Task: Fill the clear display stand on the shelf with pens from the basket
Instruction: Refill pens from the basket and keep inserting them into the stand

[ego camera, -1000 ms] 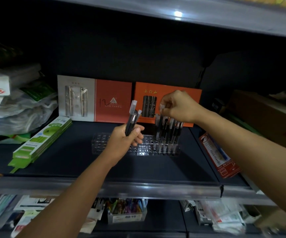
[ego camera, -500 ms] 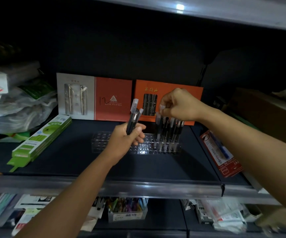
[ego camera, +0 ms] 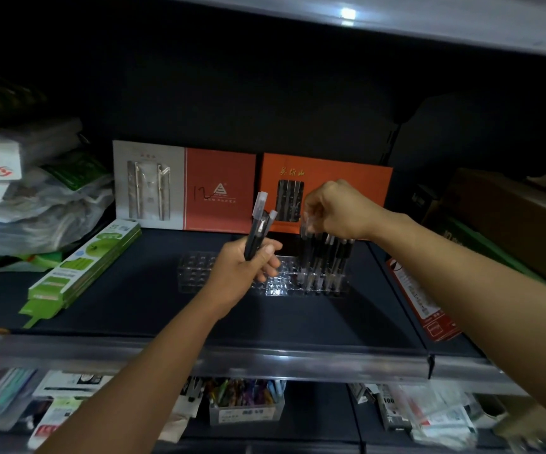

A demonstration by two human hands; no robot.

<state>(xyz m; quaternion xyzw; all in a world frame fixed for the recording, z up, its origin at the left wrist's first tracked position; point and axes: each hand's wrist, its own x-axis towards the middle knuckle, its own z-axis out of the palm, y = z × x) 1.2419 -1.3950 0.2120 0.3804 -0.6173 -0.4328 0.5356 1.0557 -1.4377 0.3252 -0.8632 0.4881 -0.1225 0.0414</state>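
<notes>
Dark shelf, clear acrylic display stand: left hand gripping light, slippery black pens mid-barrel; right hand pinching one above stand's filled end.

The right hand has lowered its pinched pen slightly toward the clear display stand.

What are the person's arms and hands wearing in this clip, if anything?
Nothing shows. Both forearms are bare up to the frame edge, with no sleeves in view. The left hand and the right hand have no gloves, and no watch, bracelet or ring can be seen on either wrist or on the visible fingers.
</notes>
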